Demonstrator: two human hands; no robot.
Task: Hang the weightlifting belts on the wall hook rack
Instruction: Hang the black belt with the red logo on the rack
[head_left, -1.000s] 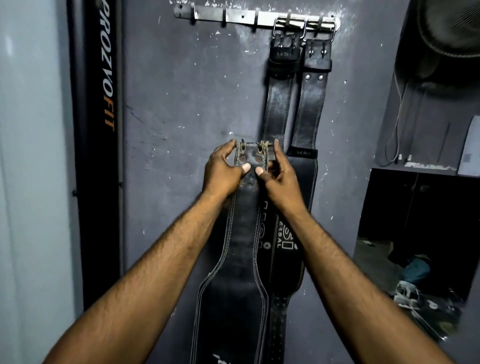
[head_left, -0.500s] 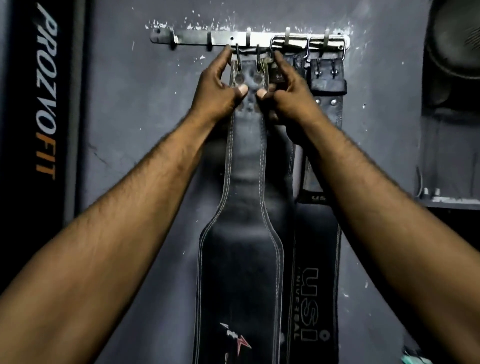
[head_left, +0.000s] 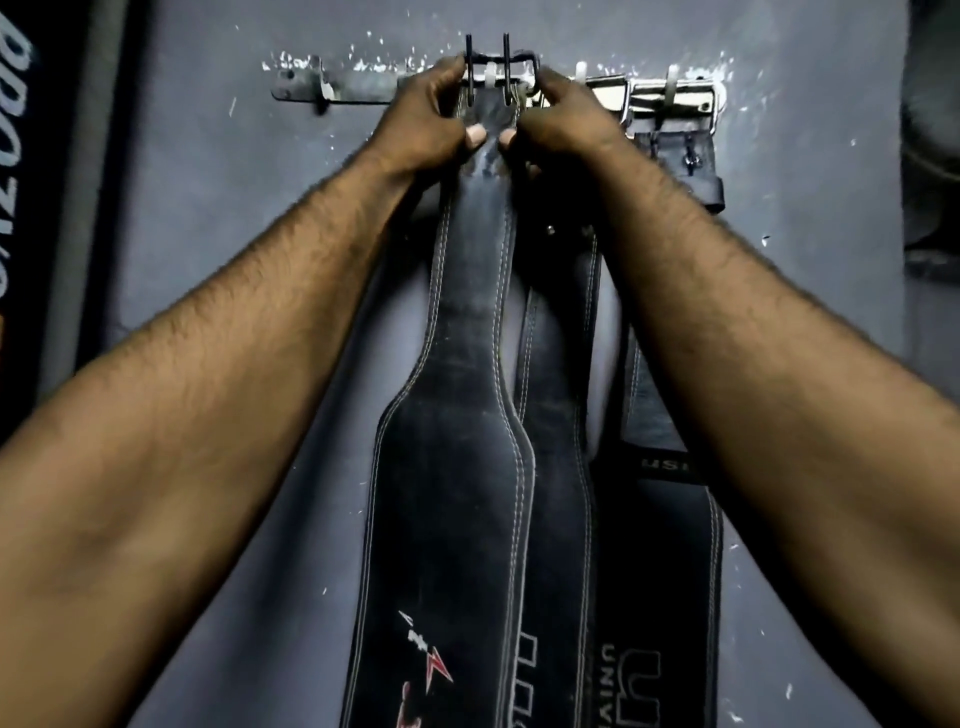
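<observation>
Up at the wall hook rack (head_left: 358, 85), both hands are clamped on the top end of a black leather belt (head_left: 462, 441). The left hand (head_left: 426, 124) pinches the strap's left edge and the right hand (head_left: 563, 122) pinches the right, thumbs nearly meeting on the leather. The buckle (head_left: 498, 65) sits right at the rail with its two prongs poking up above it, but I can't tell if it's actually over a hook. Just beside it, a middle belt (head_left: 561, 364) and a USI belt (head_left: 670, 545) hang down the grey wall (head_left: 208, 182). A black post (head_left: 21, 156) with white lettering stands off left.
</observation>
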